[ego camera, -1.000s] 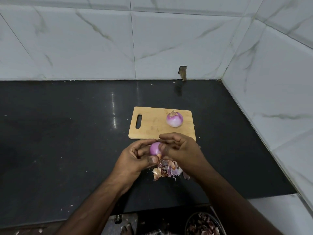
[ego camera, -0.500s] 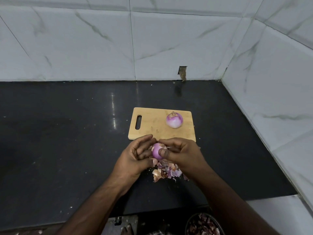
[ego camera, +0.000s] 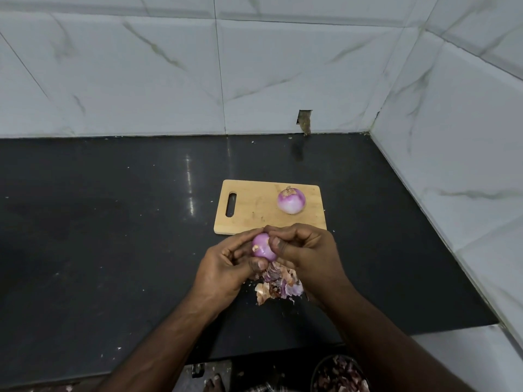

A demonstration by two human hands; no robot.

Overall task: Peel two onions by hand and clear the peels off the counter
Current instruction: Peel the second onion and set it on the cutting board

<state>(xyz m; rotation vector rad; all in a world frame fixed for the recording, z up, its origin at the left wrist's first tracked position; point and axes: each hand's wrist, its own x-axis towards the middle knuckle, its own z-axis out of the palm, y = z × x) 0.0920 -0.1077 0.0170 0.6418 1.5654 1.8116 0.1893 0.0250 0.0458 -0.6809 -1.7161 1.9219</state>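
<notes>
A small purple onion (ego camera: pixel 262 247) is held between both my hands just in front of the cutting board. My left hand (ego camera: pixel 226 271) cradles it from below and the left, thumb under it. My right hand (ego camera: pixel 307 251) grips it from the right, thumb pressed on its side. A peeled onion (ego camera: pixel 291 200) with a pale lower half sits on the wooden cutting board (ego camera: pixel 254 207), towards its right end. A pile of dry brown and purple peels (ego camera: pixel 278 287) lies on the black counter (ego camera: pixel 113 236) under my hands.
White marble-look tiles form the back wall and the right wall (ego camera: pixel 452 137), meeting in a corner. The counter's front edge runs below my forearms. A dark bowl of peels (ego camera: pixel 339 374) stands on the floor below, bottom right.
The onion has been turned in my hands, its root end now showing at the left. My hands have stayed above the peel pile.
</notes>
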